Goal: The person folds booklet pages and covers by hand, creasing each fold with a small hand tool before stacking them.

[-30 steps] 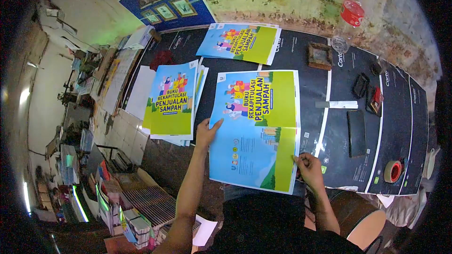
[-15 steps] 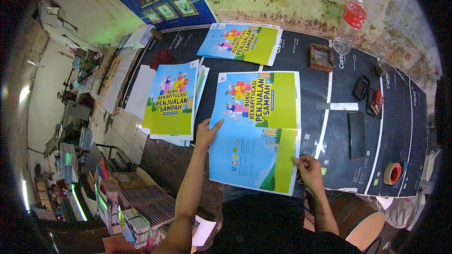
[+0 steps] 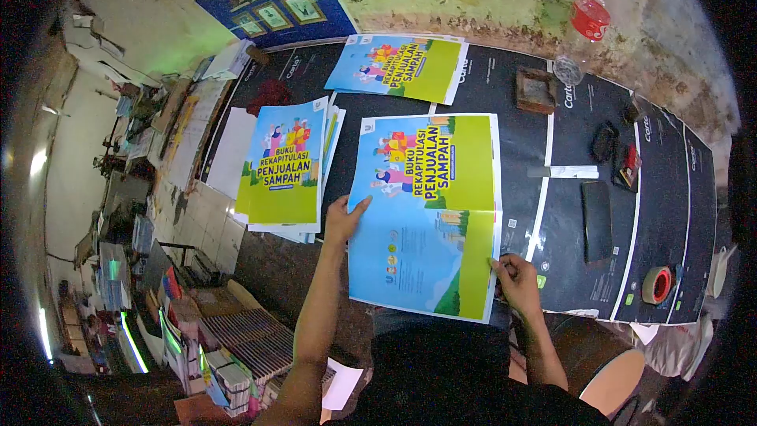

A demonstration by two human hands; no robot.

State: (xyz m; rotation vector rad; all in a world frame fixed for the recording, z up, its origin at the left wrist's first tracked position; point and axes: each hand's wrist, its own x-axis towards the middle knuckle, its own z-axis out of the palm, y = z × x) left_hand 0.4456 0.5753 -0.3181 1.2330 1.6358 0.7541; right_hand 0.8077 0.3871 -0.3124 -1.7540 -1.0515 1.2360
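Note:
A large printed cover sheet (image 3: 426, 217), blue and green with a centre fold line, lies open in front of me at the table's near edge. My left hand (image 3: 347, 218) grips its left edge, thumb on top. At its lower right edge, my right hand (image 3: 516, 278) pinches the sheet with curled fingers. To the left lies a stack of similar covers (image 3: 284, 166), with loose sheet edges showing beneath. Another stack of covers (image 3: 398, 67) rests behind the sheet, near the wall.
On the black table (image 3: 520, 142) are a wooden square box (image 3: 535, 91), a bottle (image 3: 590, 20), a phone (image 3: 597, 222), a tape roll (image 3: 656, 285), a grey-white strip (image 3: 573, 172) and small dark items. Bundled books (image 3: 244, 339) stand at lower left.
The view has shifted slightly. Both hands keep their hold on the sheet, which has hardly moved.

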